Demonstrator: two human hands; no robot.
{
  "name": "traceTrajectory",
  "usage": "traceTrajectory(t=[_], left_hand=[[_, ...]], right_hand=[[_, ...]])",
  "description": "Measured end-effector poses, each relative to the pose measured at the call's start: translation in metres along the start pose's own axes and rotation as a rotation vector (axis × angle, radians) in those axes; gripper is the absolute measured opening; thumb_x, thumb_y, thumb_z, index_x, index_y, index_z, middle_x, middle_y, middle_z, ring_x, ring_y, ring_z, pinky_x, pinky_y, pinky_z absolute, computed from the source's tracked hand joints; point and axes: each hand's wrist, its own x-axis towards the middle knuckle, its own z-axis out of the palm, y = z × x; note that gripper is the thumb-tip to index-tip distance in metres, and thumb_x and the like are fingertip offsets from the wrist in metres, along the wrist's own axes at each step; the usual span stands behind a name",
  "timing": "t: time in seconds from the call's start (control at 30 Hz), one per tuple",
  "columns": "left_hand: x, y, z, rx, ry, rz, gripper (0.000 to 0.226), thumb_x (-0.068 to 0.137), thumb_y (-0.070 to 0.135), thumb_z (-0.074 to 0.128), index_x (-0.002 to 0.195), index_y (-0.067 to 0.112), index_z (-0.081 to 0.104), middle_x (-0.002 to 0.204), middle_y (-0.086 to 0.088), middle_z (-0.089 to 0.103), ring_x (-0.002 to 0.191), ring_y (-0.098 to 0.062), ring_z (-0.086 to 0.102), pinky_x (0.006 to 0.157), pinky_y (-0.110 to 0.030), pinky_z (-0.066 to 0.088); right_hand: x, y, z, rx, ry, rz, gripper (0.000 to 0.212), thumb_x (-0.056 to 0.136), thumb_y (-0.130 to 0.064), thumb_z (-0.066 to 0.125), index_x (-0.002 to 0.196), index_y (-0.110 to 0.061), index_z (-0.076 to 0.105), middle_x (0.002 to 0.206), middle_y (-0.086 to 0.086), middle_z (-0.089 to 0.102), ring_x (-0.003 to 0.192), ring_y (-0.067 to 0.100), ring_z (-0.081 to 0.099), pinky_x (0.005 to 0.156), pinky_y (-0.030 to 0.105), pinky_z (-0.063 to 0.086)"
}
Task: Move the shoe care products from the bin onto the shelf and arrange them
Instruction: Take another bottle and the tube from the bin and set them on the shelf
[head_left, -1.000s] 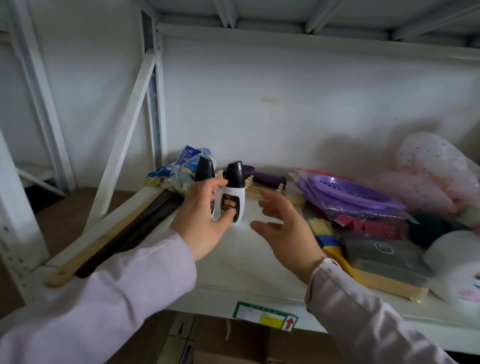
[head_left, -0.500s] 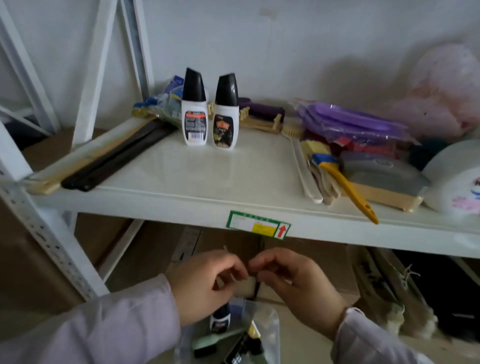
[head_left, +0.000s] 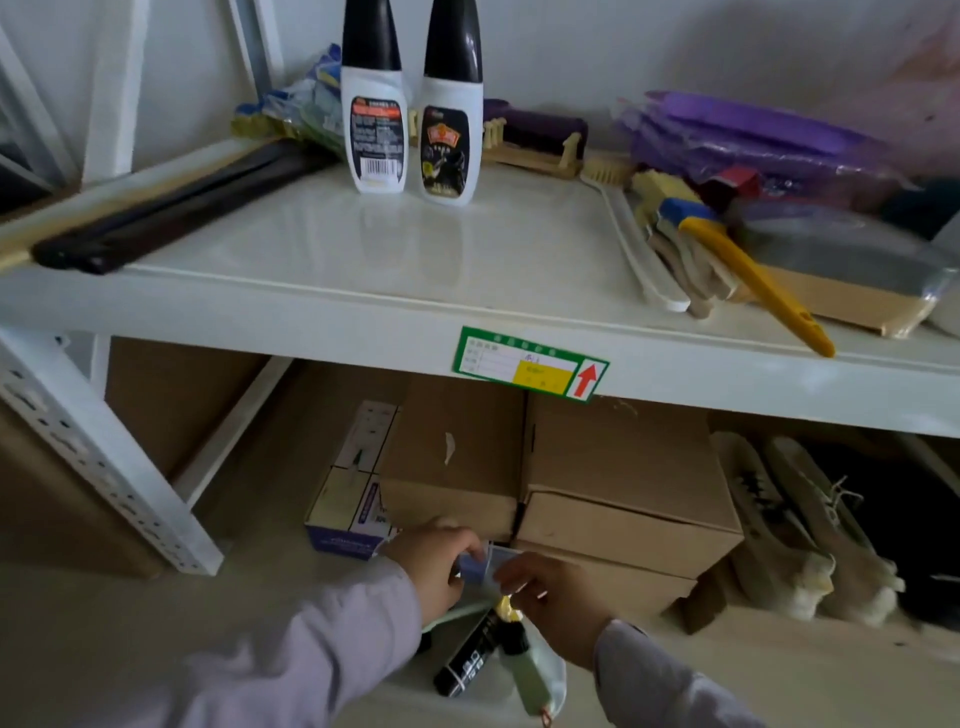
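White bottles (head_left: 372, 101) and (head_left: 451, 104), black caps, stand upright side by side at far centre of shelf (head_left: 322, 260), about touching. Near bottom, clear bin (head_left: 540, 675) holds a black tube (head_left: 467, 657) and pale green item (head_left: 527, 675). Left hand (head_left: 434, 564) and right hand (head_left: 550, 597) pinch something bluish at its far edge; what it is, cannot tell. Brushes (head_left: 691, 249) right, black sticks (head_left: 171, 213) left. Boxes (head_left: 613, 493) below shelf.
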Motion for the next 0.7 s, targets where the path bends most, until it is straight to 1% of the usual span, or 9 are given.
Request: traceTrajectory(t=[0.03, 0.13, 0.17, 0.23, 0.3, 0.43, 0.6, 0.63, 0.7], left_hand=[[0.004, -0.004, 0.004, 0.017, 0.015, -0.007, 0.039, 0.082, 0.010, 0.059, 0.117, 0.027, 0.054, 0.128, 0.003, 0.049, 0.112, -0.016, 0.053, 0.099, -0.029, 0.044], [0.014, -0.015, 0.017, 0.059, 0.046, -0.053, 0.049, 0.081, 0.010, 0.063, 0.124, 0.028, 0.048, 0.133, 0.006, 0.041, 0.119, -0.017, 0.046, 0.102, -0.028, 0.040], [0.018, -0.018, 0.021, 0.066, 0.045, -0.073, 0.051, 0.081, 0.011, 0.063, 0.126, 0.029, 0.046, 0.134, 0.006, 0.039, 0.121, -0.018, 0.044, 0.104, -0.029, 0.039], [0.022, -0.025, 0.029, 0.072, 0.027, -0.105, 0.053, 0.082, 0.013, 0.063, 0.128, 0.030, 0.044, 0.135, 0.004, 0.039, 0.123, -0.020, 0.043, 0.105, -0.032, 0.039], [0.025, -0.030, 0.036, 0.072, 0.009, -0.123, 0.053, 0.084, 0.013, 0.061, 0.129, 0.032, 0.042, 0.135, 0.002, 0.040, 0.124, -0.022, 0.041, 0.104, -0.034, 0.038], [0.028, -0.038, 0.044, 0.067, 0.055, -0.108, 0.054, 0.087, 0.008, 0.055, 0.131, 0.034, 0.038, 0.137, 0.002, 0.040, 0.126, -0.022, 0.039, 0.106, -0.035, 0.036], [0.030, -0.044, 0.047, 0.065, 0.087, -0.127, 0.051, 0.088, 0.013, 0.057, 0.134, 0.024, 0.038, 0.143, 0.001, 0.039, 0.132, -0.020, 0.035, 0.110, -0.032, 0.032], [0.030, -0.045, 0.047, 0.069, 0.074, -0.135, 0.050, 0.088, 0.015, 0.058, 0.134, 0.022, 0.039, 0.143, 0.000, 0.040, 0.132, -0.020, 0.036, 0.109, -0.031, 0.031], [0.030, -0.047, 0.047, 0.076, 0.044, -0.139, 0.048, 0.088, 0.016, 0.058, 0.132, 0.020, 0.040, 0.141, -0.002, 0.043, 0.130, -0.020, 0.039, 0.108, -0.031, 0.032]], right_hand=[[0.003, 0.002, 0.004, -0.037, -0.017, 0.009, 0.035, 0.082, 0.004, 0.051, 0.097, -0.020, 0.071, 0.069, -0.026, 0.063, 0.064, -0.006, 0.056, 0.081, 0.024, 0.050], [0.015, 0.010, 0.021, -0.097, -0.130, 0.052, 0.039, 0.085, 0.005, 0.046, 0.098, -0.024, 0.069, 0.086, -0.011, 0.057, 0.077, 0.008, 0.053, 0.081, 0.022, 0.045], [0.018, 0.013, 0.028, -0.128, -0.189, 0.033, 0.038, 0.087, 0.004, 0.045, 0.100, -0.023, 0.068, 0.089, -0.008, 0.058, 0.080, 0.011, 0.054, 0.082, 0.024, 0.044], [0.027, 0.019, 0.043, -0.278, -0.298, -0.052, 0.032, 0.089, -0.001, 0.047, 0.113, -0.015, 0.063, 0.107, 0.004, 0.063, 0.097, 0.023, 0.059, 0.091, 0.031, 0.046], [0.033, 0.025, 0.056, -0.427, -0.372, -0.080, 0.030, 0.090, -0.005, 0.048, 0.117, -0.012, 0.060, 0.119, 0.014, 0.062, 0.110, 0.033, 0.057, 0.094, 0.039, 0.047], [0.045, 0.030, 0.074, -0.645, -0.454, -0.058, 0.030, 0.094, -0.006, 0.044, 0.121, -0.008, 0.056, 0.126, 0.019, 0.058, 0.116, 0.036, 0.053, 0.096, 0.042, 0.043], [0.055, 0.032, 0.089, -0.824, -0.469, -0.198, 0.030, 0.093, -0.001, 0.043, 0.121, -0.001, 0.054, 0.129, 0.024, 0.053, 0.123, 0.042, 0.044, 0.101, 0.054, 0.035], [0.058, 0.034, 0.092, -0.853, -0.456, -0.191, 0.030, 0.094, -0.003, 0.043, 0.121, 0.000, 0.054, 0.129, 0.023, 0.054, 0.123, 0.041, 0.045, 0.098, 0.049, 0.038], [0.059, 0.036, 0.093, -0.877, -0.407, -0.213, 0.030, 0.094, -0.010, 0.043, 0.121, -0.001, 0.054, 0.127, 0.022, 0.055, 0.122, 0.034, 0.048, 0.083, 0.028, 0.042]])
